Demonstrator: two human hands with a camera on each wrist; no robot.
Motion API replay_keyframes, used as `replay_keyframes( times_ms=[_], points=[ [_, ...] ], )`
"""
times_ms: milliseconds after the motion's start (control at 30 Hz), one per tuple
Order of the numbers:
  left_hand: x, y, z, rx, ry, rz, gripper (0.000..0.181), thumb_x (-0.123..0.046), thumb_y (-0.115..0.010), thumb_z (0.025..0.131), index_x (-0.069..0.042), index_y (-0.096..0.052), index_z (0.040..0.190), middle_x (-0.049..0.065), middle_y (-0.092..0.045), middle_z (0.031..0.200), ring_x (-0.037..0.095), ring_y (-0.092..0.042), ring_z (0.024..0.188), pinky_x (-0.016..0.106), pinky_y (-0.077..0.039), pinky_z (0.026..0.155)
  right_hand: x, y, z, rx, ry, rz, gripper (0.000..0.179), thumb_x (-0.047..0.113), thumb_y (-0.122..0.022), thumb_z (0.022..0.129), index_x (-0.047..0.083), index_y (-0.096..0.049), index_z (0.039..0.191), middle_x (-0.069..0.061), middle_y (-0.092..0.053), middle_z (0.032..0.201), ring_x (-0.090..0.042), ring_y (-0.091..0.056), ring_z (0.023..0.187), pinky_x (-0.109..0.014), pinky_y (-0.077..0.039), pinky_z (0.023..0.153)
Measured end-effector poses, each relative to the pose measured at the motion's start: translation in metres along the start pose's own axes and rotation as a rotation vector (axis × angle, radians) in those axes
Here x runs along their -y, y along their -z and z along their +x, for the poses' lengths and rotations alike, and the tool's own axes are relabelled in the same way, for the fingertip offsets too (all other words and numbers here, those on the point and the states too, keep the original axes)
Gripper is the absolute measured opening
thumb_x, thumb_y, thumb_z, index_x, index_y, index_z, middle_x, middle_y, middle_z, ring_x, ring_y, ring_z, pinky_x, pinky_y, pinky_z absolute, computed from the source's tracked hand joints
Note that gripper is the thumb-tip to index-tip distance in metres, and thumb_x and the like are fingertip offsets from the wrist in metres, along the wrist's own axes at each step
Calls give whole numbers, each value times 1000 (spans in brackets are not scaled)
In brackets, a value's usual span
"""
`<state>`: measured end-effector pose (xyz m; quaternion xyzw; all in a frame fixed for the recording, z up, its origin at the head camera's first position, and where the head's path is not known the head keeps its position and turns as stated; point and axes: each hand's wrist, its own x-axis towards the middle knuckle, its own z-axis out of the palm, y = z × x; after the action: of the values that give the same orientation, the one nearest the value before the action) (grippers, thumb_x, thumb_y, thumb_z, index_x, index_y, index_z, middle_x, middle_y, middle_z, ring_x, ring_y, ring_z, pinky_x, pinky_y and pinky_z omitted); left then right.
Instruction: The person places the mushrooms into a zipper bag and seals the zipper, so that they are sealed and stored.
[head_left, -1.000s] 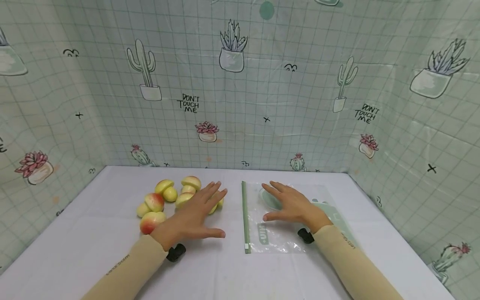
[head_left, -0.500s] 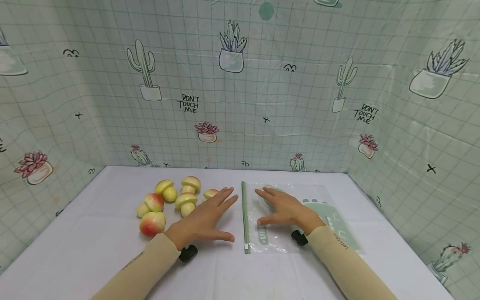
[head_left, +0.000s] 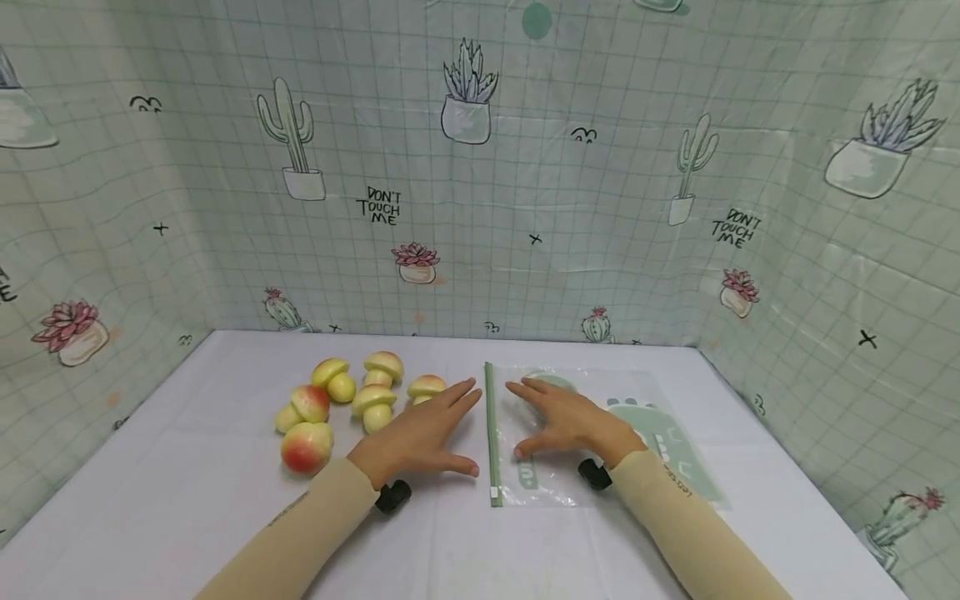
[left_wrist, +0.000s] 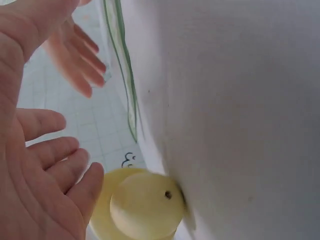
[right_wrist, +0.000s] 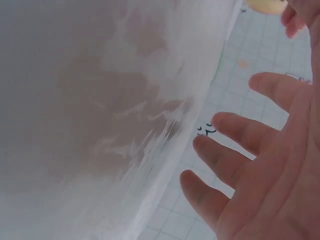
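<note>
A clear zip bag [head_left: 555, 492] with green print and a green zip strip [head_left: 492, 442] lies flat on the white table. Over it hovers my right hand [head_left: 573, 423], fingers spread, holding nothing. To the bag's left, my left hand [head_left: 420, 433] is held above the table with its fingers apart and nothing in it. Several yellow toy mushrooms, one of them a mushroom [head_left: 373, 407], lie left of that hand. The nearest mushroom [head_left: 426, 386] is partly hidden behind its fingers; in the left wrist view a yellow mushroom [left_wrist: 147, 205] appears just beyond the fingertips.
A rounded red-and-yellow piece [head_left: 307, 447] lies at the front of the mushroom group, its stem not visible. A cactus-print curtain [head_left: 480, 208] encloses the table [head_left: 187, 500] at the back and sides.
My left hand has moved right, away from the mushrooms and towards the zip strip, uncovering more of them. My right hand has shifted slightly left over the bag.
</note>
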<state>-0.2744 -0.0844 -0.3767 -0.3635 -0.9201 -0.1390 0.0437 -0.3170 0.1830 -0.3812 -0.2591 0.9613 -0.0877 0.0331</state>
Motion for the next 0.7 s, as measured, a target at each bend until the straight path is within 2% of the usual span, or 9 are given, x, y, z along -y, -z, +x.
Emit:
replay_keyframes(
  times_ms=[67,300,533,700],
  points=[
    [0,0,2,23,24,-11,105,-62,-70,74,-8,-25,151,9,-18,157,25,-31,138,39,-35,107,0,1,1,19,9,5,107,78,-67,62,36,-25,151,-2,-26,155,-28,-32,138,-50,-31,107],
    [1,-3,7,60,90,-38,103,-63,-70,74,-7,-28,150,9,-22,156,25,-29,140,39,-31,110,4,0,1,70,-7,25,108,78,-67,60,35,-27,150,-2,-25,156,-27,-29,139,-50,-30,108],
    [3,-9,13,98,120,-72,102,-64,-69,75,-7,-29,150,10,-24,155,26,-28,140,41,-30,111,9,-1,-1,129,-49,58,103,73,-71,63,35,-29,150,-1,-24,156,-26,-25,141,-51,-28,109],
    [2,-9,16,116,145,-87,101,-64,-69,75,-8,-30,149,9,-26,155,26,-28,140,41,-30,111,7,-3,0,173,-44,63,102,72,-70,64,31,-32,149,-3,-21,157,-27,-20,143,-52,-24,111]
  ],
)
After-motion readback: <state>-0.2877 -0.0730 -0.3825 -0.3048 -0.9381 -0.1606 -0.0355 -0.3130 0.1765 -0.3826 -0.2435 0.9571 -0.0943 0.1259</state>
